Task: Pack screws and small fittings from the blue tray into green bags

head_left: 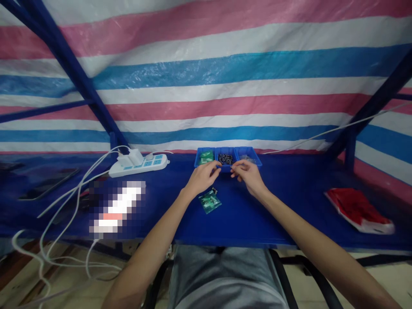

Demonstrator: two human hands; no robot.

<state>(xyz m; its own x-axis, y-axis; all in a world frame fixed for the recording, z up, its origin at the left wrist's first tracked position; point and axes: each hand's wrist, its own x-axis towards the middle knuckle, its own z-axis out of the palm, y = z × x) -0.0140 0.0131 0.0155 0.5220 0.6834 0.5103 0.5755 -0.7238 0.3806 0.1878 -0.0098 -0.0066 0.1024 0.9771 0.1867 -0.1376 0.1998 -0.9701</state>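
Observation:
My left hand [204,177] is at the front of a blue three-part bin [197,164], its fingers curled and their tips close together. Opposite it, my right hand [248,175] is bent in a pinch before the right part. Anything between either hand's fingertips is too small to make out. Green packets [206,157] fill the left compartment, small dark parts [225,159] the middle one, and clear or pale pieces [246,158] the right one, partly behind my right hand. Below my left hand lies a green packet [210,201], with a small dark piece at its top edge.
On the blue table [257,223], a white power strip [144,165] with plugs and loose cables stands at left. Nearby are a phone-like dark slab [48,184] and a blurred-out white item [119,208]. A red and white packet [358,210] lies at right.

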